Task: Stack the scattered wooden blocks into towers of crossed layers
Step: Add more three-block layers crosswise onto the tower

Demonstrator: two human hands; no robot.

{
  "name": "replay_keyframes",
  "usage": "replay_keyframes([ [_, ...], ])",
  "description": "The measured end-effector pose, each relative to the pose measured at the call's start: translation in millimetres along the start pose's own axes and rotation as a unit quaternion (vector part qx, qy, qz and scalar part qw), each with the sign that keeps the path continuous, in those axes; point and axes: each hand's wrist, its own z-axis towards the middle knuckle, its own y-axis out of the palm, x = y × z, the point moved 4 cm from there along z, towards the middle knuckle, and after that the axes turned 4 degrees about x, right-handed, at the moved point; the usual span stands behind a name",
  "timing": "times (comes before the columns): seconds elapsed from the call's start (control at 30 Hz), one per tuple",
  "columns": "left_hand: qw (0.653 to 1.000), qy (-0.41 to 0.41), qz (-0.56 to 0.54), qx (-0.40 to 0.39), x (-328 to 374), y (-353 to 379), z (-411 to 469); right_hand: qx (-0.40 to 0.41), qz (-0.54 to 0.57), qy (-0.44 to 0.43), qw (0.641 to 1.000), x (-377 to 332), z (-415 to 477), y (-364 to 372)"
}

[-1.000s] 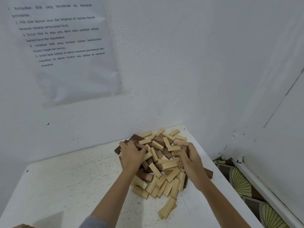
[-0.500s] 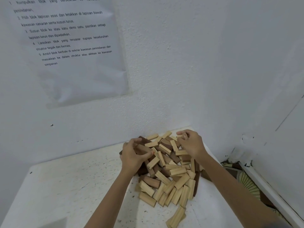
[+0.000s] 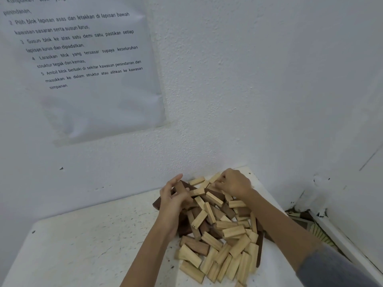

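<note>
Groundwork is the step in hand, as I judge it: no tower stands on the counter [image 3: 83, 245], and the wooden blocks [image 3: 219, 230] lie in one loose heap at its far right corner, close against the wall, pale and dark pieces crossed over each other at all angles.

Your left grip [image 3: 173, 200] sits at the heap's left edge, thumb raised and fingers curled round a dark block [image 3: 180, 187] that stands nearly upright between them. Your right grip [image 3: 235, 184] reaches to the far side of the heap, knuckles up and fingers bent down among the pale pieces there; I cannot tell whether it pinches one or only presses on them. Both forearms come in low from the near edge, one on each side of the heap.

The next move calls for lifting that dark block clear without dragging its neighbours, then carrying it to the bare stretch of counter on your left, where a first layer can be laid side by side
</note>
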Motion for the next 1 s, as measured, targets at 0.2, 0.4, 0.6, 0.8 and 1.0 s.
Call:
replay_keyframes([
  [0.2,0.999,-0.027,-0.047,0.005,-0.6,8.0,-2.4,0.044,0.086,-0.011,0.995,3.4,0.2,-0.7],
  [0.4,0.998,-0.031,-0.053,0.032,11.3,5.0,-15.9,0.079,0.249,-0.062,0.963,-20.9,-18.8,-13.6],
  [0.6,0.997,0.019,-0.051,0.053,22.3,-8.1,-34.3,0.028,0.470,-0.043,0.881,-58.8,-56.9,-19.4],
  [0.8,0.996,0.037,-0.056,0.061,29.6,-21.1,-74.2,-0.053,0.556,-0.023,0.829,-85.8,-124.0,-10.9],
  [1.0,0.994,0.042,-0.036,0.097,18.3,-38.2,-120.5,-0.095,0.532,-0.007,0.842,-85.8,-178.7,15.0],
])
